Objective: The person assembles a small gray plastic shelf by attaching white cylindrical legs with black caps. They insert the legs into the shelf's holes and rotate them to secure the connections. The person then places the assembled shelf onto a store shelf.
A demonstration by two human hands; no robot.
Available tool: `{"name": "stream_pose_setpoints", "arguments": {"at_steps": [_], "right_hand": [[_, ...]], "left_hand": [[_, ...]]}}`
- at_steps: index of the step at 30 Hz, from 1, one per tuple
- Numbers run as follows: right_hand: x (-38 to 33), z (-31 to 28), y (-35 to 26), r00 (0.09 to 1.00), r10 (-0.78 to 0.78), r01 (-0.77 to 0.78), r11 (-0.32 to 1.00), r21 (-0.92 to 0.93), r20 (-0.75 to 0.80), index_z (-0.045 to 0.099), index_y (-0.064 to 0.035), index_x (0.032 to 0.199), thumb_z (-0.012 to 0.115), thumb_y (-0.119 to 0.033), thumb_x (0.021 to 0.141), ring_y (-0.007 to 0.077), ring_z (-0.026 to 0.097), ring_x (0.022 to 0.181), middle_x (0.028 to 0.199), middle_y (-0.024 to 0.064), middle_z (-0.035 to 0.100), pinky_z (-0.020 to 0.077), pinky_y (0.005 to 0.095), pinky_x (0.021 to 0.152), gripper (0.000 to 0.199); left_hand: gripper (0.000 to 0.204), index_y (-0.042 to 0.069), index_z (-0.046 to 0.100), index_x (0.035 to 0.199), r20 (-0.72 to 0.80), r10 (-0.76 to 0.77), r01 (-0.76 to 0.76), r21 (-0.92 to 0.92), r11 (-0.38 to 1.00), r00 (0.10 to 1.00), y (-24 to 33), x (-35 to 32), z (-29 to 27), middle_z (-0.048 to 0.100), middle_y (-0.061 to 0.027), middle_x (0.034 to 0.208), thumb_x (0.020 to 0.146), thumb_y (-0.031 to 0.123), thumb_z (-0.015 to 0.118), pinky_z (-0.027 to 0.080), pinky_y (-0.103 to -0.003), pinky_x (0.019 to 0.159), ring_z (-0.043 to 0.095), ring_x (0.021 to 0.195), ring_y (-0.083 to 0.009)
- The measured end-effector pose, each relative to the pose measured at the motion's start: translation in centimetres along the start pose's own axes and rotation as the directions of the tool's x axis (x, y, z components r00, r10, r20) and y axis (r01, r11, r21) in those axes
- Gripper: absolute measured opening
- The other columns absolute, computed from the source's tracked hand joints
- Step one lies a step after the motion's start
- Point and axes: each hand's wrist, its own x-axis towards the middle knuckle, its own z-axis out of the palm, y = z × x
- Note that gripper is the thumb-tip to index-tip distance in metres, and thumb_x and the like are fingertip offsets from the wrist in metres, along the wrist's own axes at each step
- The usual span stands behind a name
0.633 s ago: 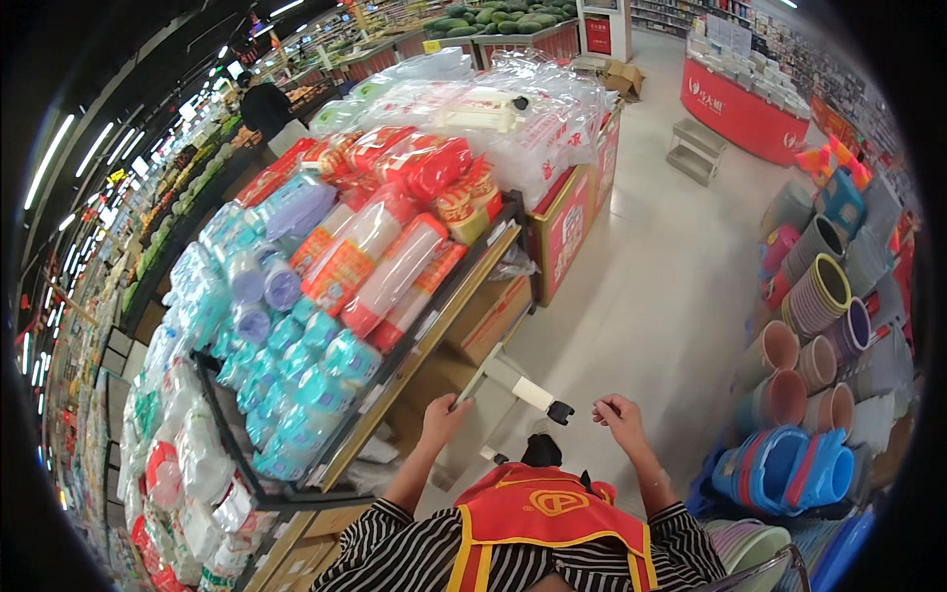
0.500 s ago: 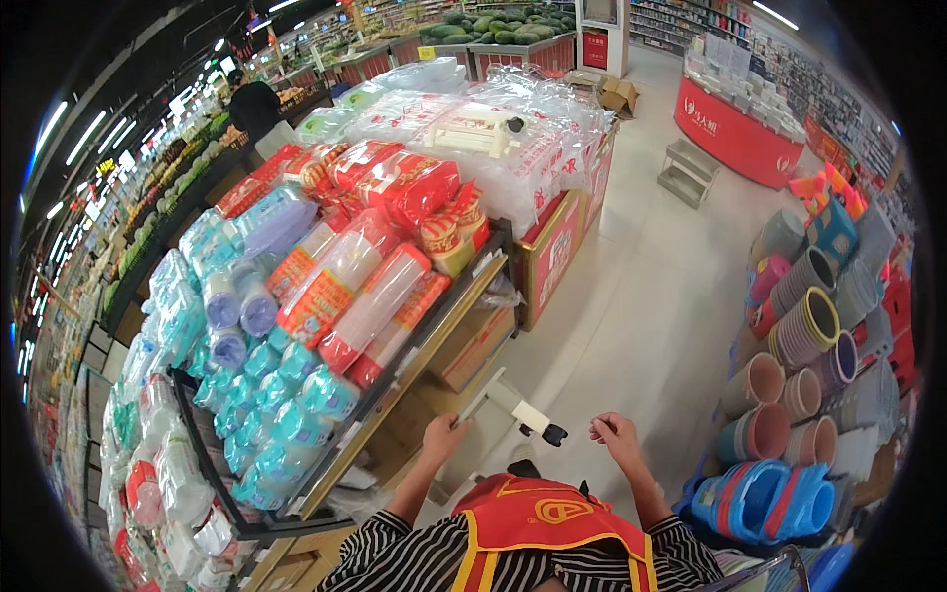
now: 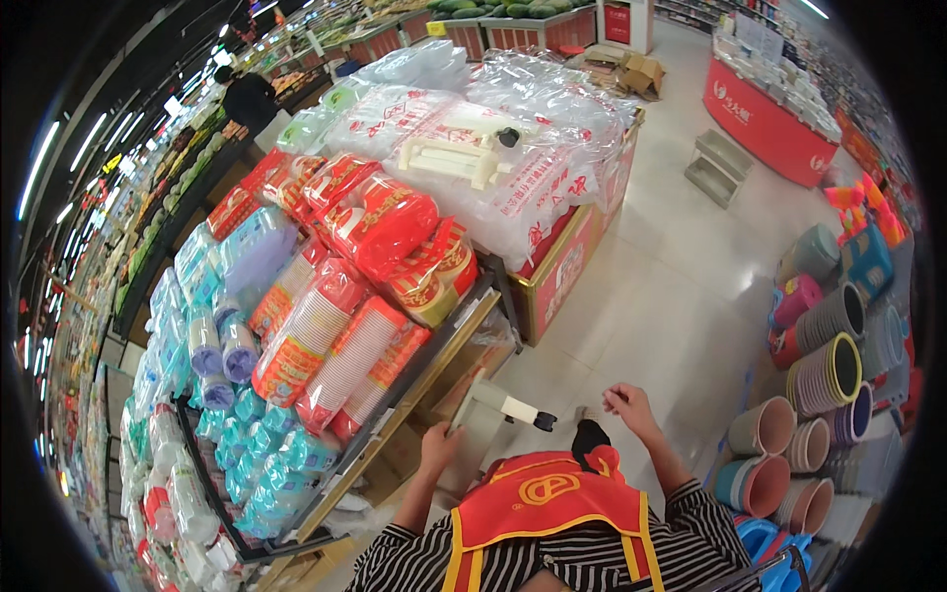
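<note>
Frame (image 3: 480,422), cream-coloured, sits in my left hand (image 3: 438,446), the fingers closed on its left edge, as the head view shows. Its pale bar (image 3: 517,408) points rightward from that grip, ending in a black knob (image 3: 544,421). Right of the knob, my right hand (image 3: 628,407) hangs with narrowly bent fingers; I cannot tell whether they pinch anything. Red-wrapped cup stacks (image 3: 350,365) lie left of my left grip; nested buckets (image 3: 811,385) are right of my right hand.

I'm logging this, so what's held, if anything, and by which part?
The left grip holds the off-white frame by its left side; the right grip shows nothing held.
</note>
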Motion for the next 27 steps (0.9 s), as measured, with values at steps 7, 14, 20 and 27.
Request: {"name": "stream_pose_setpoints", "arguments": {"at_steps": [7, 14, 20, 27], "right_hand": [[16.6, -5.1, -5.8, 0.966, -0.134, 0.143, 0.989, -0.024, 0.22, 0.062, 0.0025, 0.09, 0.058, -0.017, 0.089, 0.0111, 0.062, 0.066, 0.074, 0.0061, 0.065, 0.0488, 0.0244, 0.059, 0.02], [26.5, -4.3, -8.3, 0.906, -0.188, 0.176, 0.982, 0.066, 0.379, 0.062, -0.0015, 0.091, 0.057, -0.021, 0.091, 0.0089, 0.06, 0.067, 0.075, 0.0016, 0.063, 0.0478, 0.0231, 0.061, 0.02], [29.1, -3.7, -9.5, 0.9, -0.073, 0.08, 0.997, 0.002, 0.43, 0.062, -0.0018, 0.093, 0.057, -0.017, 0.092, 0.007, 0.058, 0.068, 0.075, 0.0001, 0.061, 0.0458, 0.022, 0.061, 0.017], [38.0, -3.5, -17.0, 0.844, -0.404, 0.474, 0.869, -0.139, 0.353, 0.063, -0.001, 0.096, 0.059, -0.016, 0.089, 0.0111, 0.061, 0.068, 0.076, 0.0054, 0.064, 0.0479, 0.0237, 0.062, 0.017]], "left_hand": [[0.029, -0.001, 0.063, 0.083, -0.223, -0.213, 0.176, -0.178, 0.968, 0.951, 4.9, 1.6, 2.6, 0.06, -0.0113, 0.063, 0.081, 0.028, 0.064, 0.044, -0.037, 0.058, 0.057, 0.059, -0.0199], [0.027, -0.004, 0.06, 0.08, -0.302, -0.347, 0.265, -0.282, 0.922, 0.888, 11.3, 3.1, 1.3, 0.054, -0.0039, 0.062, 0.086, 0.022, 0.061, 0.04, -0.033, 0.054, 0.045, 0.06, -0.0097], [0.032, -0.004, 0.056, 0.077, -0.282, -0.469, 0.325, -0.434, 0.84, 0.837, 10.3, 5.9, 2.6, 0.052, -0.007, 0.061, 0.085, 0.026, 0.063, 0.038, -0.034, 0.053, 0.044, 0.059, -0.0115], [0.036, -0.003, 0.055, 0.072, -0.301, -0.436, 0.327, -0.35, 0.878, 0.848, 10.9, 9.1, 4.6, 0.047, -0.0078, 0.056, 0.084, 0.03, 0.065, 0.037, -0.034, 0.051, 0.042, 0.056, -0.0117]]}}
